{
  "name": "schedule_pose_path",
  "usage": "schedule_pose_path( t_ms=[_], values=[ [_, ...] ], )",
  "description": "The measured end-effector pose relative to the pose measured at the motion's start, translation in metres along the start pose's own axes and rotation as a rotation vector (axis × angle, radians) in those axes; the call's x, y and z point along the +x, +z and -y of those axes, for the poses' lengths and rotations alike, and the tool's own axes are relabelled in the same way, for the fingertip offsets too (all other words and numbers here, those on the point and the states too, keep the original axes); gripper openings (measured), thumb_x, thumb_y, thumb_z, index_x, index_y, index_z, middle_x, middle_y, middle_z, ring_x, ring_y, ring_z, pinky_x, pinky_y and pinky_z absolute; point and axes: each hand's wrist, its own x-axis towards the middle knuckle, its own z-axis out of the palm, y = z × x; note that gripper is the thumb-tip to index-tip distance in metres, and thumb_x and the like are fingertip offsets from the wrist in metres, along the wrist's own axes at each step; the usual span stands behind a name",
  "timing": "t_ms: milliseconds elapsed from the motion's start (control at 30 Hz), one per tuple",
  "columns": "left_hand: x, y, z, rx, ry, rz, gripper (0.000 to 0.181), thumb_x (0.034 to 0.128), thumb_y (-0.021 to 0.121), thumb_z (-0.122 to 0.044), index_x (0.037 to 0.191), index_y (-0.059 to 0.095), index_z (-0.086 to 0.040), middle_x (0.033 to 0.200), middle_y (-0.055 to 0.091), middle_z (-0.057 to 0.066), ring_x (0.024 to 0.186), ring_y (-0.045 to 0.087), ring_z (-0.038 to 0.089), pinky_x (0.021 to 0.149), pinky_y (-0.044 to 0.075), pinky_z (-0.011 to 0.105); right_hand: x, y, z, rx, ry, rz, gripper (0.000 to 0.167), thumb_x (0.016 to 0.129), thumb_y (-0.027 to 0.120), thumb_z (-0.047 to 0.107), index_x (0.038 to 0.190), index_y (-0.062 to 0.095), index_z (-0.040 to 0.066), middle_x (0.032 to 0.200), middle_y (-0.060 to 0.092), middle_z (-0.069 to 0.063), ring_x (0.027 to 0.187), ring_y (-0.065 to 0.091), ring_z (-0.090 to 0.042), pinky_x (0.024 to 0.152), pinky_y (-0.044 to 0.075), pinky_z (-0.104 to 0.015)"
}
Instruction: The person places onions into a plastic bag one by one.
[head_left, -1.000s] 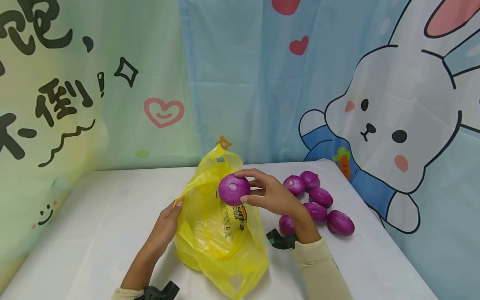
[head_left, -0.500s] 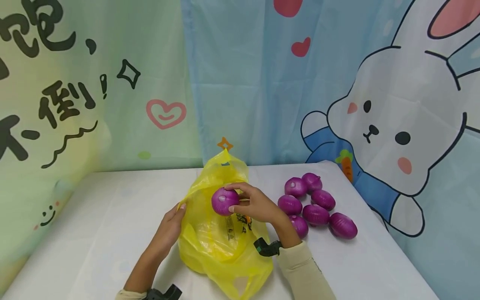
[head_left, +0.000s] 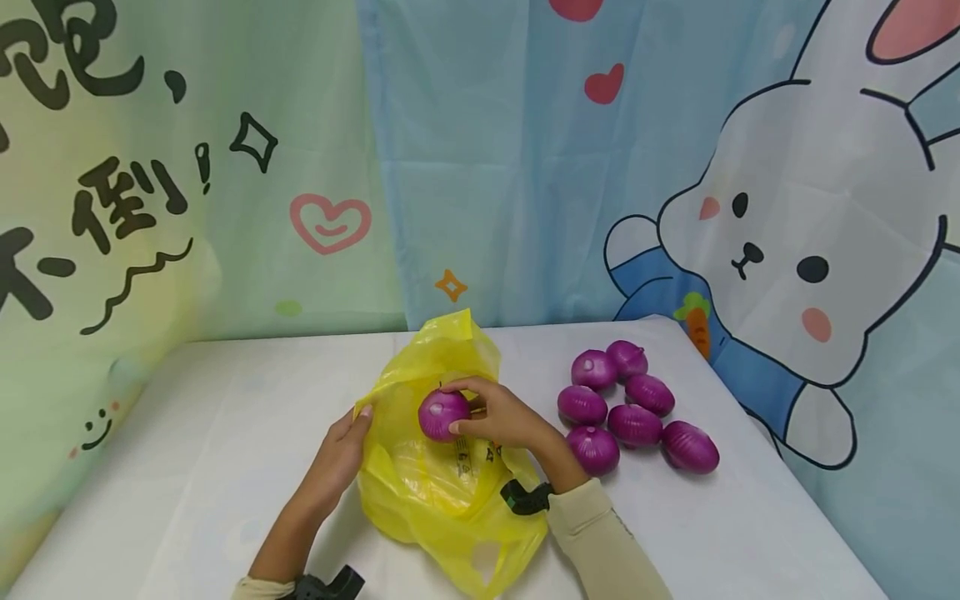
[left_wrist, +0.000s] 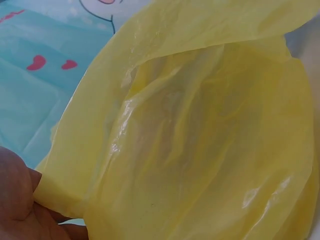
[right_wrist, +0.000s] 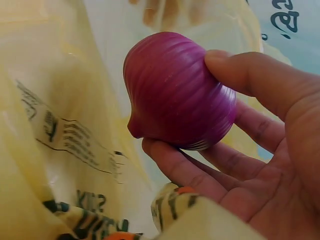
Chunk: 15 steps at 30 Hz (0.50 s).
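Observation:
A yellow plastic bag with dark printing lies on the white table, its mouth held apart. My left hand pinches the bag's left edge between thumb and fingers; the left wrist view shows the thin film spread beside that hand. With thumb and fingertips my right hand holds a purple onion at the bag's mouth. Close up in the right wrist view, the onion shows its ribbed skin and pointed tip, with bag film around it. What lies deeper in the bag is hidden.
Several more purple onions lie grouped on the table, right of the bag. A printed curtain hangs behind the table's far edge. Dark camera mounts sit on both wrists.
My right hand has carried the onion left and down, from over the bag to its mouth. The bag's top has sunk a little. My left hand keeps its hold.

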Motion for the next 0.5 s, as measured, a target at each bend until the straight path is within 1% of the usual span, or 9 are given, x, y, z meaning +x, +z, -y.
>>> schedule_pose_path(
  t_ms=[233,333,500],
  values=[
    [0.000,0.002,0.000,0.003,-0.013,-0.003,0.060,0.1075,0.030,-0.036,0.152,0.022,0.005,0.155,0.026,0.021,0.144,0.019,0.034,0.115,0.015,0.051,0.004,0.006,-0.010,-0.048,0.036,0.002,0.048,0.090,0.071,0.008,0.135,0.055,0.006,0.132,0.052,-0.011,0.107,0.058,-0.030,0.090,0.053,-0.037],
    [-0.001,0.002,0.000,0.021,-0.015,-0.004,0.060,0.1075,0.030,-0.036,0.152,0.021,0.004,0.156,0.025,0.021,0.144,0.016,0.035,0.115,0.014,0.052,0.005,0.008,-0.014,-0.068,0.044,0.010,0.048,0.089,0.072,0.009,0.134,0.055,0.006,0.130,0.054,-0.010,0.108,0.058,-0.027,0.090,0.053,-0.036],
    [-0.001,0.002,0.000,0.025,-0.018,-0.003,0.059,0.1077,0.029,-0.035,0.152,0.021,0.004,0.155,0.025,0.021,0.144,0.016,0.035,0.115,0.014,0.052,0.005,0.010,-0.019,-0.086,0.051,0.025,0.046,0.089,0.072,0.012,0.132,0.056,0.007,0.130,0.054,-0.009,0.109,0.058,-0.026,0.092,0.052,-0.037]
  ],
)
